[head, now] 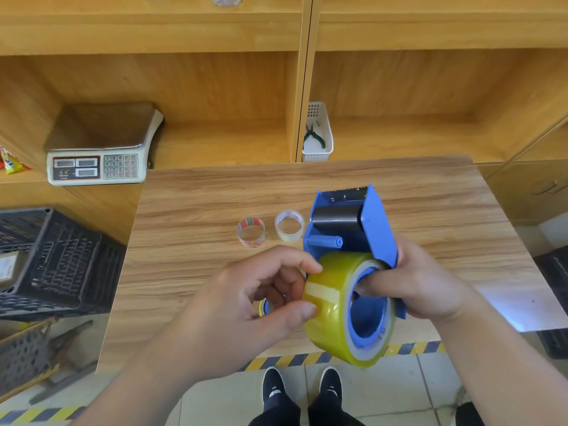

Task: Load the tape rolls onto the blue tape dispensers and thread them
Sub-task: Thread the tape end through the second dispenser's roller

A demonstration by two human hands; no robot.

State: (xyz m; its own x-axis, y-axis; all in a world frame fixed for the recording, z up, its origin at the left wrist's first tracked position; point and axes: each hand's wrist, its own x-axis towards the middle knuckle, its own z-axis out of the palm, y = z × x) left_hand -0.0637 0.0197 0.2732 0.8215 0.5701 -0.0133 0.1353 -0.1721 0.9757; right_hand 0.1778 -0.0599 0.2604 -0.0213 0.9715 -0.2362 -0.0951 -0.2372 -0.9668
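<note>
Over the wood-grain worktop (190,210) our right hand (421,284) grips the blue plastic tape dispenser (378,229) while our left hand's (246,305) fingers pinch the slick yellowish tape roll (332,309) seated on it, light and best peeled from its loose end.

1. The tape roll (332,305) between the left hand (246,305) and right hand (421,281) is glossy, translucent yellow film.
2. The dispenser (378,226) just beyond it is matt blue plastic; its roller (335,218) looks like dull black rubber.
3. The tabletop (196,210) beneath shows smooth wood-grain laminate.
4. Far left, the scale (98,142) carries a brushed metal pan.
</note>
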